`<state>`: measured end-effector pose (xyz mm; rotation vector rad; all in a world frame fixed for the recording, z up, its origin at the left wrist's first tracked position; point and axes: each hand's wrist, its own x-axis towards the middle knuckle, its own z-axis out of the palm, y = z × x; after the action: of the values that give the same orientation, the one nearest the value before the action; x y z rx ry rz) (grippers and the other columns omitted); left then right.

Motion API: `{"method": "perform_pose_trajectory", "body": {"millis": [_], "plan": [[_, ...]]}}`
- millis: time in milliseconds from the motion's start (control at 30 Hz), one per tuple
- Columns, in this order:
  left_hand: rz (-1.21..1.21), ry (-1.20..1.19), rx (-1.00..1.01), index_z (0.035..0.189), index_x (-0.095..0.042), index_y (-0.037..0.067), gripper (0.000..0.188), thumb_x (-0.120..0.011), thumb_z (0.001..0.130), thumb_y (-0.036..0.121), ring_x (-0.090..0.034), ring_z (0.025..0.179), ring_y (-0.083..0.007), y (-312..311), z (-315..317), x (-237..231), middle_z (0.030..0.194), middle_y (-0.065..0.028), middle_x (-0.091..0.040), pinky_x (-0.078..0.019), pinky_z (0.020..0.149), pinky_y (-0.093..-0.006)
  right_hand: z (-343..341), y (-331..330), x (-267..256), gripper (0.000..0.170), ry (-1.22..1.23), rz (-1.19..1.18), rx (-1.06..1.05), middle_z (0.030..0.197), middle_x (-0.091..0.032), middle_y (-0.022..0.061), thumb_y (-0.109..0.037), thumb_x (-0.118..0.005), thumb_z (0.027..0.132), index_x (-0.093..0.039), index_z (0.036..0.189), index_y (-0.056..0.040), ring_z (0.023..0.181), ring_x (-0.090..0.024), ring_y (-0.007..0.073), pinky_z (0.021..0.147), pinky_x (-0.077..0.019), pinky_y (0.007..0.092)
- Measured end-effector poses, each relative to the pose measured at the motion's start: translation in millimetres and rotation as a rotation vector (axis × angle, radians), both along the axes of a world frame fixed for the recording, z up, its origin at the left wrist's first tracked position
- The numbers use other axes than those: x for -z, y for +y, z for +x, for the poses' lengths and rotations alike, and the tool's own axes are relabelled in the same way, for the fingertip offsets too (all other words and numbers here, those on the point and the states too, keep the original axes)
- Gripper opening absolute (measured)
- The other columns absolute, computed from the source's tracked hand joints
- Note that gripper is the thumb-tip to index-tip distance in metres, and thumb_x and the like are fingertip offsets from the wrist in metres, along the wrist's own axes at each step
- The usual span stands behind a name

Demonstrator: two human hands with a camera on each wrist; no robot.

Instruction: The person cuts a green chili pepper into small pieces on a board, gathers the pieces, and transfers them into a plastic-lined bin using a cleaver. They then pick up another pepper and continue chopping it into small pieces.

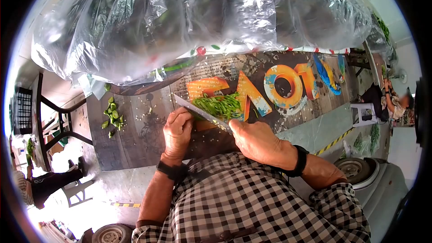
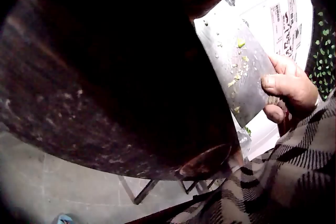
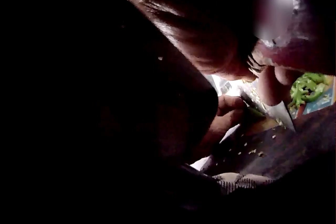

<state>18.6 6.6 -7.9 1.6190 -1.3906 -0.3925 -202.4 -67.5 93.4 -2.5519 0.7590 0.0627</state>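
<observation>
My right hand (image 1: 258,140) grips the handle of a broad-bladed knife (image 1: 202,113), its blade slanting up and left across the table. In the left wrist view, pale crumbs and green bits cling to the blade (image 2: 239,66). My left hand (image 1: 177,130) is close beside the blade with curled fingers. A green pepper (image 3: 255,112) shows partly at its fingertips in the right wrist view; the blade and hand hide the rest. Just beyond the blade lies a heap of sliced green pepper (image 1: 219,105).
Cut pepper stem ends (image 1: 112,116) lie at the table's left, with seeds scattered nearby. Large clear plastic bags (image 1: 202,13) cover the far side. The printed table (image 1: 148,139) bears big orange letters. Another person (image 1: 391,101) sits at far right; a wheel (image 1: 355,169) stands at lower right.
</observation>
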Motion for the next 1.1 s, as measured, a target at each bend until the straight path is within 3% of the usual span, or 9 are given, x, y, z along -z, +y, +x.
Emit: {"method": "perform_pose_trajectory", "body": {"millis": [200, 233, 500, 700, 800, 933, 1033, 1100], "plan": [[-0.016, -0.063, -0.035, 0.085, -0.065, 0.004, 0.013, -0.065, 0.076, -0.006, -0.065, 0.081, -0.0266, -1.1, -2.4, -3.1, 0.095, -0.0091, -0.066, -0.0525, 0.072, -0.0325, -0.4, 0.3, 2.7, 0.031, -0.056, -0.021, -0.017, 0.067, -0.056, 0.0122, -0.003, -0.064, 0.076, -0.043, 0.098, 0.002, 0.053, -0.061, 0.0292, 0.043, -0.0459, 0.0367], [0.005, -0.065, -0.038, 0.085, -0.066, 0.005, 0.014, -0.068, 0.074, -0.004, -0.064, 0.084, -0.0291, -1.3, -2.9, -4.2, 0.096, -0.0078, -0.067, -0.0524, 0.073, -0.0359, 0.2, -0.2, 3.0, 0.031, -0.063, -0.012, -0.02, 0.068, -0.056, 0.0125, -0.003, -0.064, 0.075, -0.043, 0.097, 0.0021, 0.053, -0.062, 0.0291, 0.043, -0.046, 0.0368], [0.008, -0.099, -0.017, 0.083, -0.066, 0.006, 0.015, -0.068, 0.073, -0.005, -0.063, 0.083, -0.0297, -2.8, -0.2, -4.4, 0.094, -0.009, -0.066, -0.0523, 0.071, -0.0364, 18.7, -1.4, -2.5, 0.029, 0.014, -0.011, -0.033, 0.068, -0.058, 0.0134, -0.001, -0.063, 0.075, -0.043, 0.095, 0.0032, 0.055, -0.063, 0.0279, 0.043, -0.0467, 0.0367], [0.017, -0.062, -0.014, 0.083, -0.066, 0.006, 0.015, -0.068, 0.073, -0.005, -0.064, 0.084, -0.0302, -2.9, -0.9, -6.4, 0.094, -0.0099, -0.066, -0.0527, 0.072, -0.0364, 38.6, -9.8, 11.3, 0.025, -0.086, 0.03, -0.042, 0.069, -0.059, 0.014, -0.001, -0.062, 0.077, -0.044, 0.094, 0.0026, 0.056, -0.064, 0.0284, 0.044, -0.0485, 0.0367], [0.04, -0.027, -0.008, 0.084, -0.066, 0.006, 0.015, -0.068, 0.073, -0.004, -0.064, 0.086, -0.0302, -1.5, -1.6, -6.9, 0.096, -0.01, -0.066, -0.0529, 0.073, -0.0362, 57.7, -6.5, 22.8, 0.018, -0.243, -0.1, 0.008, 0.06, -0.06, 0.0144, -0.004, -0.059, 0.081, -0.046, 0.092, 0.0048, 0.051, -0.063, 0.0305, 0.041, -0.0467, 0.038], [0.025, -0.019, -0.01, 0.086, -0.067, 0.005, 0.013, -0.068, 0.076, -0.003, -0.064, 0.089, -0.0299, -1.0, -1.9, -5.2, 0.099, -0.0104, -0.066, -0.0531, 0.075, -0.0364, 57.6, -7.9, 25.5, 0.016, -0.193, -0.128, -0.005, 0.06, -0.059, 0.0136, -0.003, -0.057, 0.082, -0.045, 0.092, 0.0032, 0.051, -0.062, 0.0299, 0.041, -0.0448, 0.0388], [0.05, -0.001, -0.013, 0.088, -0.067, 0.004, 0.012, -0.067, 0.078, -0.003, -0.064, 0.091, -0.03, 0.1, -1.0, -2.1, 0.102, -0.0109, -0.066, -0.0531, 0.077, -0.0367, 35.7, -9.3, 18.1, 0.015, -0.233, 0.003, 0.003, 0.061, -0.057, 0.0138, -0.001, -0.056, 0.083, -0.045, 0.092, 0.0027, 0.052, -0.06, 0.0322, 0.043, -0.0436, 0.0419], [0.052, -0.025, -0.008, 0.09, -0.067, 0.004, 0.013, -0.066, 0.08, -0.003, -0.065, 0.091, -0.0302, 1.0, -0.6, -4.8, 0.104, -0.0109, -0.065, -0.053, 0.077, -0.0363, 20.6, -9.2, 18.0, 0.022, -0.165, 0.055, 0.016, 0.067, -0.058, 0.0146, -0.001, -0.059, 0.081, -0.043, 0.096, 0.0018, 0.054, -0.06, 0.0334, 0.045, -0.0442, 0.0425]]}}
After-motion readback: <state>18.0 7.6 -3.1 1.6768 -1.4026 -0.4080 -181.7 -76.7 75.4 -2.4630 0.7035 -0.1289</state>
